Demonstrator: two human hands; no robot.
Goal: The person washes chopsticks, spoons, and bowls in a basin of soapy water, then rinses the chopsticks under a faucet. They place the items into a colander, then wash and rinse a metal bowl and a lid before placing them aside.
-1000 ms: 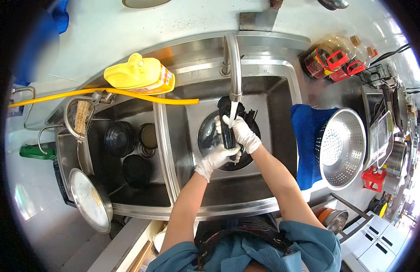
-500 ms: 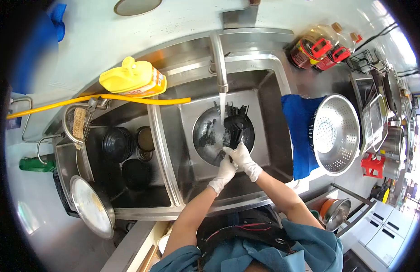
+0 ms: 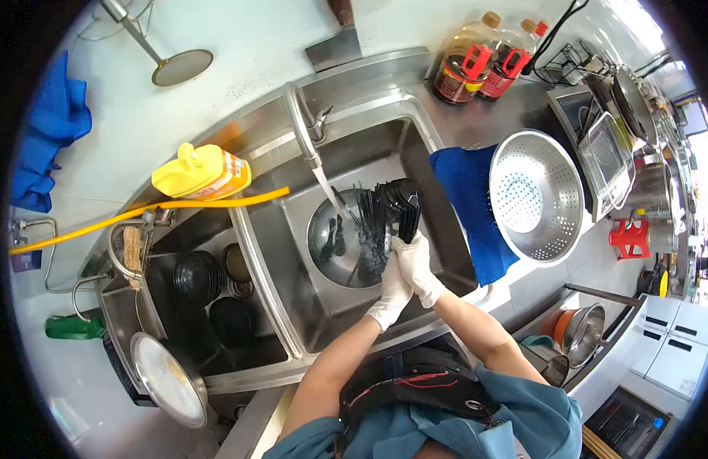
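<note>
Black utensils (image 3: 406,208) just ahead of right hand (image 3: 417,268), over right side of metal bowl (image 3: 322,229); left hand (image 3: 395,289) farther.
Long axis points away from wearer. Right hand gripping them; left against it, fingers hidden, can't tell. Yellow jug (image 3: 197,174), bottle (image 3: 462,70) labels unreadable.

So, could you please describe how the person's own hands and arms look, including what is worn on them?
The left hand and the right hand each wear a thin white glove, about wrist-length, with no marking that I can see. Both forearms are bare below loose, teal-blue sleeves.
</note>
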